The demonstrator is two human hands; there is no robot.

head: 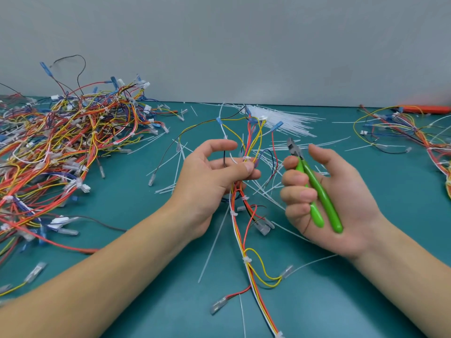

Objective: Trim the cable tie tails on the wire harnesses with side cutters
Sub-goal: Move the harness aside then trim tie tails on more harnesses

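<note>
Left hand (210, 172) pinches one wire harness (240, 208) upright near a tie, so the tail's easy to reach. Right hand (324, 191) is wrapped round the green side cutters (314, 189), just beside it. Big harness pile (61, 147) sits left on the table (146, 240).

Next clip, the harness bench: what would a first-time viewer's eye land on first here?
Probably the bright green side cutters held in the right hand at centre right, next to the left hand pinching a multicoloured wire harness that trails toward the viewer. The big tangled heap of harnesses fills the left of the teal table, with a fan of white cable ties by the back wall.
</note>
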